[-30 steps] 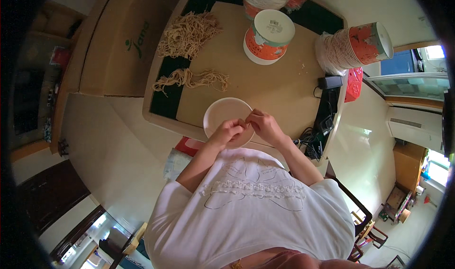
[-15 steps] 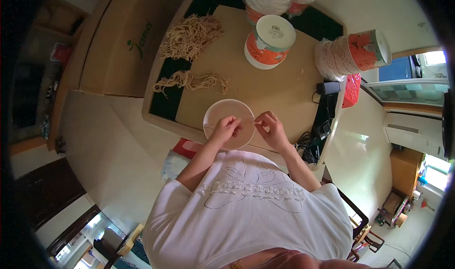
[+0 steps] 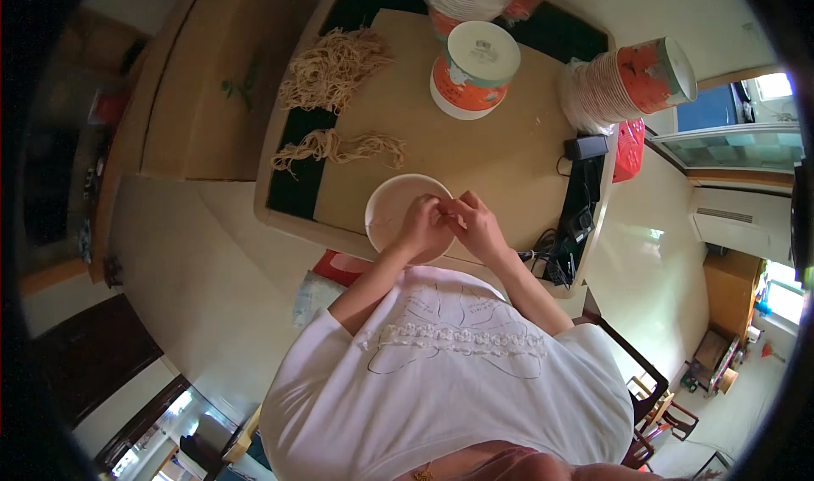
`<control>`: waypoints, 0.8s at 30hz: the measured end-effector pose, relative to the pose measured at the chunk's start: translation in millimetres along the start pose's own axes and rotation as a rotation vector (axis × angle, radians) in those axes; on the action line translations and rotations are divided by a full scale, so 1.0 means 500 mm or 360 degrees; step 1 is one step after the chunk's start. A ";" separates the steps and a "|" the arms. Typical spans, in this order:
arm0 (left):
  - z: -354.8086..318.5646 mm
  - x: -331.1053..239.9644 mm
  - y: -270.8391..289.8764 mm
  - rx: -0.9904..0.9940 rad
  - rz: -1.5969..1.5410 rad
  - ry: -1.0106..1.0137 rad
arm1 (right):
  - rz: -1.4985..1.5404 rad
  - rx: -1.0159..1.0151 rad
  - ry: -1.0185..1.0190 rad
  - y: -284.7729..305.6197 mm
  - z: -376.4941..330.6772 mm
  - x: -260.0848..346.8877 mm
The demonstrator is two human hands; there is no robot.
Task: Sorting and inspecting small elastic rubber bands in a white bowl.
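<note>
Ahead of the right hand (image 3: 475,225), a free lane crosses the bare cardboard sheet (image 3: 500,163) between the bowl (image 3: 387,209) and the upturned paper tub (image 3: 476,82), bounded at right by the black adapter (image 3: 585,148) and cables (image 3: 547,245). On the left hand's (image 3: 424,226) side, the string bundle (image 3: 339,148) lies near the bowl's far rim, the string heap (image 3: 335,69) beyond it; stacked tubs (image 3: 636,81) obstruct the far right.

Looks like home: wooden cabinet (image 3: 731,299), dark-framed chair (image 3: 627,349), bright window (image 3: 782,294), pale glossy floor (image 3: 636,248).

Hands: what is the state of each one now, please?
Left hand: closed, over the bowl; anything held cannot be told.
Right hand: closed, at the left hand; anything held cannot be told.
</note>
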State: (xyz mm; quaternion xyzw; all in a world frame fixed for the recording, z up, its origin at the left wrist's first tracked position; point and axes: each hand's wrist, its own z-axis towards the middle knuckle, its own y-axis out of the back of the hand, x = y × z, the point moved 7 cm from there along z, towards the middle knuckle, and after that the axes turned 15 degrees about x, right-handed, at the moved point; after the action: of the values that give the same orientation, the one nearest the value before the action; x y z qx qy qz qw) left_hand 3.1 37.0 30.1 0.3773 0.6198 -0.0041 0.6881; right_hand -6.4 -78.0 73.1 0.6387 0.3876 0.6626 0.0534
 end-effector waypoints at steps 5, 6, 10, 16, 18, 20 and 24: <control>-0.041 0.053 0.013 0.0116 -0.0514 0.0372 | -0.0192 0.0093 -0.0017 -0.012 0.000 -0.006; -0.046 0.053 0.017 0.0129 -0.0507 0.0377 | -0.0203 0.0073 0.0028 -0.015 0.000 -0.006; -0.064 0.051 0.031 0.0310 -0.0573 0.0529 | -0.0215 0.0078 0.0065 -0.023 0.002 -0.016; -0.096 0.062 0.075 0.0365 -0.0532 0.0653 | -0.0252 0.0053 0.0082 -0.015 0.006 -0.006; -0.093 0.054 0.082 0.0421 -0.0409 0.0655 | -0.0271 0.0055 0.0092 -0.019 0.008 -0.008; -0.103 0.066 0.085 0.0428 -0.0417 0.0657 | -0.0292 0.0052 0.0107 -0.020 0.009 -0.009; -0.113 0.066 0.099 0.0452 -0.0447 0.0706 | -0.0299 0.0051 0.0046 -0.026 0.007 -0.024</control>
State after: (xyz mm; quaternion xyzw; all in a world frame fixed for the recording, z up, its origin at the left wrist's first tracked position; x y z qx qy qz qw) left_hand -13.6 117.3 30.5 0.3720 0.7945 -0.1035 0.4688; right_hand -6.6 -74.3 55.5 0.5906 0.4570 0.6576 0.0996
